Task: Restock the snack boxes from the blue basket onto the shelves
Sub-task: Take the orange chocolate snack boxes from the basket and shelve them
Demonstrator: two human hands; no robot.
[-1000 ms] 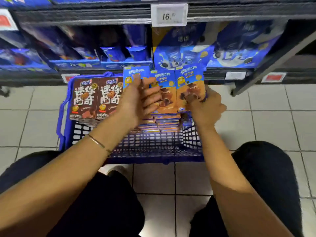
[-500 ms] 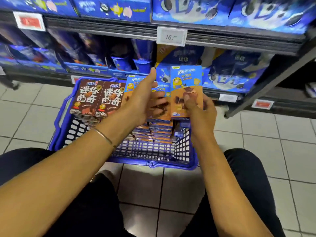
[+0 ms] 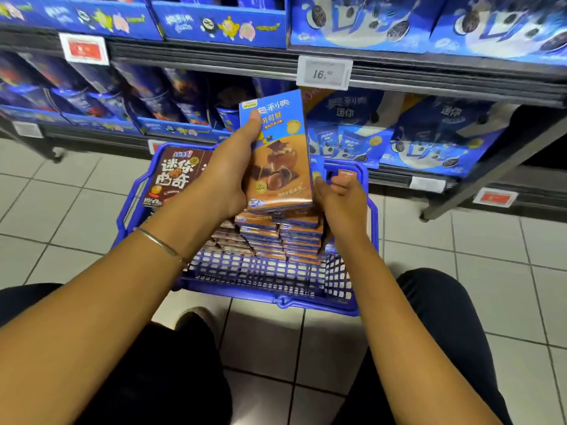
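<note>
Floor (image 3: 506, 271): pale square tiles are laid in a grid and divided by dark grout lines (image 3: 454, 240); a soft sheen is seen on them.
Shelving (image 3: 214, 61): a dark metal unit is set along the far side, with an upper shelf edge and a lower shelf close to the tiles.
Slanted support (image 3: 494, 167): a grey bar is angled down at the right to a foot (image 3: 425, 216) on the tiles.
Price tag (image 3: 324, 73): a white tag marked 16.90 is clipped to the upper shelf edge.
Red label (image 3: 84, 50): it is fixed at the upper left; a second red label (image 3: 494, 197) is fixed low at the right.
Light: the tiles are evenly lit, while the recess under the upper shelf is left in shadow.
</note>
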